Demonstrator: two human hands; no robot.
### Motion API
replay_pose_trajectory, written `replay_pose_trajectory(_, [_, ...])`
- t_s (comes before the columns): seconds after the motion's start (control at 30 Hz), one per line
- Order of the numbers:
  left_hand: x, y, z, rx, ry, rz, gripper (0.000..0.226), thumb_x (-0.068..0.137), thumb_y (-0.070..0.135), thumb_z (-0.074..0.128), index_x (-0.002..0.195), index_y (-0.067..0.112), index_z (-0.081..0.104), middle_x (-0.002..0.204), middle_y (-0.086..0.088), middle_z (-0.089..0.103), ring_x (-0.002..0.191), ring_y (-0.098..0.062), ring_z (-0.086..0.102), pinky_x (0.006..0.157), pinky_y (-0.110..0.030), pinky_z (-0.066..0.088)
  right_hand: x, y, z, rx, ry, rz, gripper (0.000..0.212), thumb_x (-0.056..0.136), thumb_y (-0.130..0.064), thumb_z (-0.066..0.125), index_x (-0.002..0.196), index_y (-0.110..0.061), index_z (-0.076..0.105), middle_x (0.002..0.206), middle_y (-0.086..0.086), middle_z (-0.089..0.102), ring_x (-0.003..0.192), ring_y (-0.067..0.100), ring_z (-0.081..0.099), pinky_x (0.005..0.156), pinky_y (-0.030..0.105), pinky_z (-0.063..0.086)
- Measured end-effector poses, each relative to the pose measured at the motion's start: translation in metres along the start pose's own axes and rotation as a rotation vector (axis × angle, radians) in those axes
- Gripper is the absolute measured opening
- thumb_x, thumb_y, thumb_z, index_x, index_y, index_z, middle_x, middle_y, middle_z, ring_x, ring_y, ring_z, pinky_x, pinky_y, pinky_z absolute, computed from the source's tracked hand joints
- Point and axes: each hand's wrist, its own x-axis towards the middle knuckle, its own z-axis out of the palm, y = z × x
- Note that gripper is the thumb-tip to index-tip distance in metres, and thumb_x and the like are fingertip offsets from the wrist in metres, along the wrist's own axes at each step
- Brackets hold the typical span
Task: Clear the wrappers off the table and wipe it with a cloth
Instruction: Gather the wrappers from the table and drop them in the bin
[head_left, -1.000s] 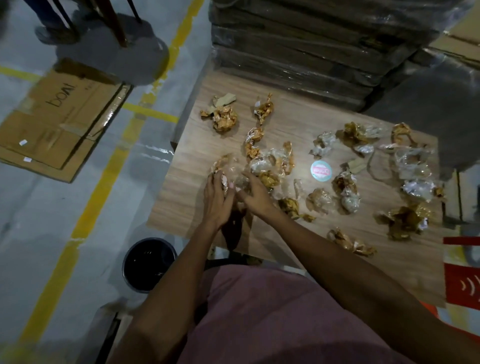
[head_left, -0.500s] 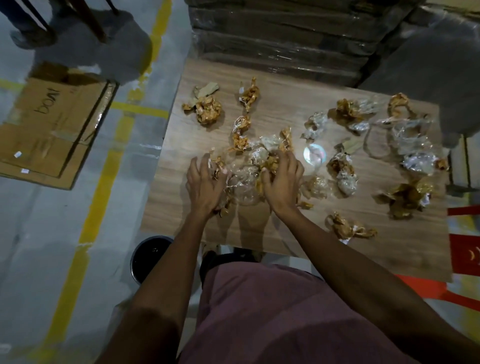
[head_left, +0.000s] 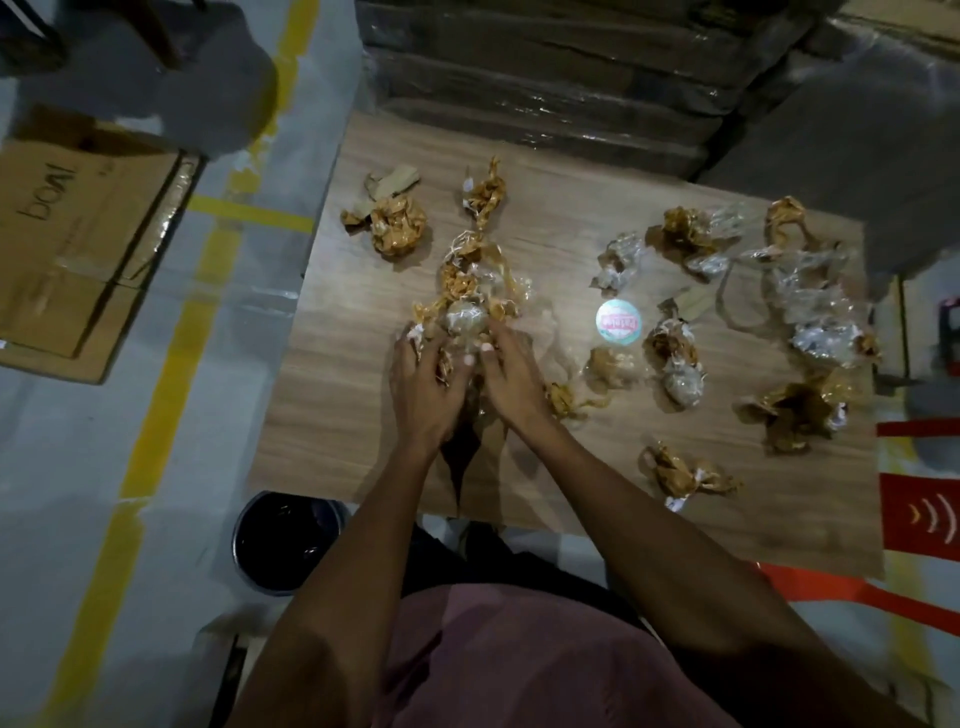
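Wooden table (head_left: 337, 415) lies in front of me, with crumpled brown and clear wrappers scattered over it. My left hand (head_left: 423, 384) and my right hand (head_left: 511, 379) are side by side near the middle-left, both with curled fingers grasping one heap of wrappers (head_left: 467, 312) (it is still on the tabletop). More wrappers lie far left (head_left: 392, 223) and along the right side (head_left: 800, 410). One round sticker (head_left: 618, 322) sits between them. Left of the table, on the floor near me, stands a black bin (head_left: 285, 540).
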Motion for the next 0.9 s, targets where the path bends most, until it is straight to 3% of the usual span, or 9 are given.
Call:
replay_pose_trajectory(0.07, [0.002,0.0,0.001,0.015,0.011,0.0,0.057,0.093,0.068,0.052,0.134,0.029,0.059,0.161,-0.008,0.033,0.152,-0.032,0.028,0.118,-0.057,0.034,0.002,-0.001,-0.019,-0.137,0.082,-0.023,0.055,0.103,-0.03,0.042,0.155,-0.04,0.029,0.133,0.006,0.062,0.126,0.027,0.053,0.106,0.053,0.044])
replay_pose_trajectory(0.17, [0.007,-0.001,0.003,0.025,0.0,-0.001,0.05,0.089,0.069,0.057,0.123,0.032,0.061,0.161,-0.007,0.033,0.152,-0.033,0.027,0.117,-0.058,0.035,0.001,0.003,-0.048,-0.299,0.319,-0.027,0.055,0.096,-0.025,0.057,0.148,-0.035,0.041,0.115,-0.007,0.067,0.121,0.021,0.048,0.099,0.036,0.026])
replay_pose_trajectory(0.23, [0.009,0.001,0.004,0.023,0.005,-0.005,0.049,0.089,0.07,0.056,0.117,0.031,0.061,0.16,-0.008,0.034,0.152,-0.033,0.028,0.116,-0.058,0.035,0.002,0.014,-0.065,-0.3,0.466,0.013,0.047,0.092,-0.031,0.064,0.138,-0.032,0.054,0.119,-0.005,0.065,0.123,0.023,0.046,0.092,0.032,0.019])
replay_pose_trajectory(0.33, [0.008,0.006,0.003,0.016,0.023,0.0,0.051,0.091,0.069,0.052,0.118,0.028,0.063,0.156,-0.01,0.038,0.149,-0.031,0.031,0.117,-0.055,0.035,0.001,0.044,-0.072,-0.238,0.579,0.223,0.05,0.088,-0.046,0.061,0.134,-0.029,0.058,0.142,0.002,0.055,0.14,0.027,0.037,0.11,0.047,0.022])
replay_pose_trajectory(0.47, [0.009,0.008,0.003,-0.01,0.042,0.008,0.05,0.093,0.067,0.051,0.106,0.022,0.067,0.154,-0.013,0.041,0.146,-0.032,0.035,0.115,-0.053,0.038,0.0,0.064,-0.057,0.03,0.562,0.305,0.056,0.09,-0.046,0.05,0.141,-0.023,0.057,0.159,0.005,0.041,0.152,0.029,0.025,0.121,0.056,0.02])
replay_pose_trajectory(0.63, [0.035,0.013,0.005,0.012,0.033,0.129,0.051,0.094,0.053,0.061,0.072,0.007,0.065,0.16,-0.011,0.039,0.149,-0.029,0.032,0.119,-0.046,0.034,0.01,0.054,-0.028,0.103,0.424,0.13,0.058,0.096,-0.055,0.045,0.143,-0.022,0.055,0.15,0.005,0.05,0.144,0.026,0.039,0.117,0.059,0.03])
replay_pose_trajectory(0.77, [0.064,0.029,0.011,0.046,-0.011,0.162,0.029,0.083,0.039,0.066,0.078,0.012,0.059,0.153,-0.015,0.044,0.143,-0.03,0.039,0.114,-0.043,0.04,0.019,0.049,-0.011,0.059,0.403,0.103,0.063,0.095,-0.061,0.04,0.146,-0.026,0.052,0.152,0.003,0.047,0.144,0.026,0.038,0.117,0.056,0.027])
replay_pose_trajectory(0.83, [0.074,0.038,0.014,0.074,-0.082,0.169,0.032,0.08,0.044,0.063,0.098,0.018,0.061,0.143,-0.016,0.051,0.135,-0.034,0.046,0.106,-0.051,0.046,0.021,0.052,-0.009,0.039,0.412,0.108,0.064,0.094,-0.062,0.039,0.146,-0.028,0.051,0.155,0.002,0.044,0.145,0.025,0.035,0.118,0.055,0.024])
replay_pose_trajectory(0.9, [0.079,0.046,0.017,0.07,-0.187,0.188,0.052,0.082,0.041,0.062,0.128,0.021,0.05,0.13,-0.013,0.058,0.121,-0.034,0.055,0.098,-0.051,0.05,0.022,0.053,-0.008,0.018,0.39,0.115,0.062,0.095,-0.059,0.037,0.149,-0.032,0.046,0.16,0.0,0.037,0.149,0.024,0.028,0.12,0.055,0.019])
